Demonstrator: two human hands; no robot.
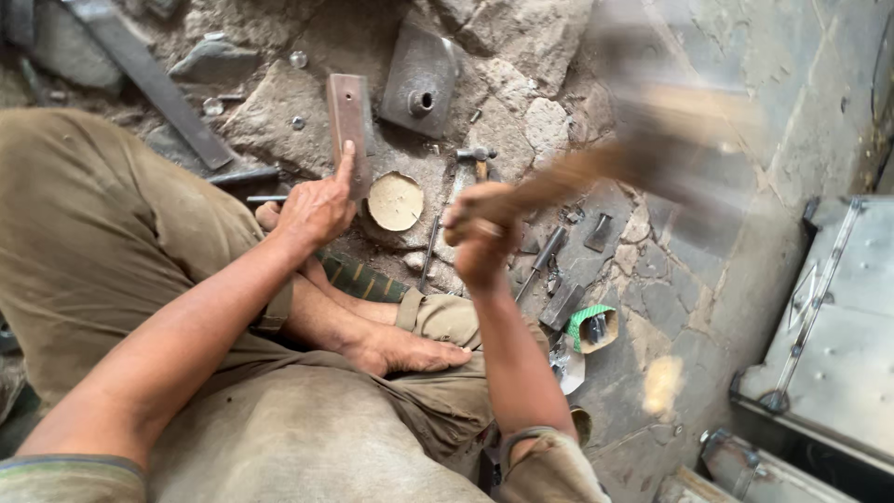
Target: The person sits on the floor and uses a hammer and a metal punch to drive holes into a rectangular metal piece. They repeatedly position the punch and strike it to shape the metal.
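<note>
**Hammer up, bar held on the stump**

The bar (350, 121), a flat rusty piece of metal with a hole near its far end, sits a bit left of centre in the upper part of the view, lying on the stone floor (670, 307) and pointing toward 12 o'clock. The left hand (317, 207) is wrapped around its near end, thumb stretched up along the right edge. Just at 4 o'clock from that hand is a round stump (395, 201) with a pale flat top, touching or nearly touching the bar's lower end, hard to say which.

The right hand (482, 233) is clenched tight around a wooden hammer (643, 149) handle. The handle runs off toward 2 o'clock and the head is one big blur, so I can't make out its shape.

Around it: a grey metal plate (421, 79) with a short pipe stub at 1 o'clock from the bar, a long flat strip (149, 79) out at 9 to 10 o'clock, and a small hammer (475, 158) lying just right of the stump. Chisels and punches (545, 256) are scattered at 4 o'clock from the right hand, with a green-rimmed box (589, 326) below them. A bare foot (410, 352) rests at 6 o'clock, legs crossed in dusty khaki trousers (102, 233). A metal trunk (833, 335) sits at far right.
</note>
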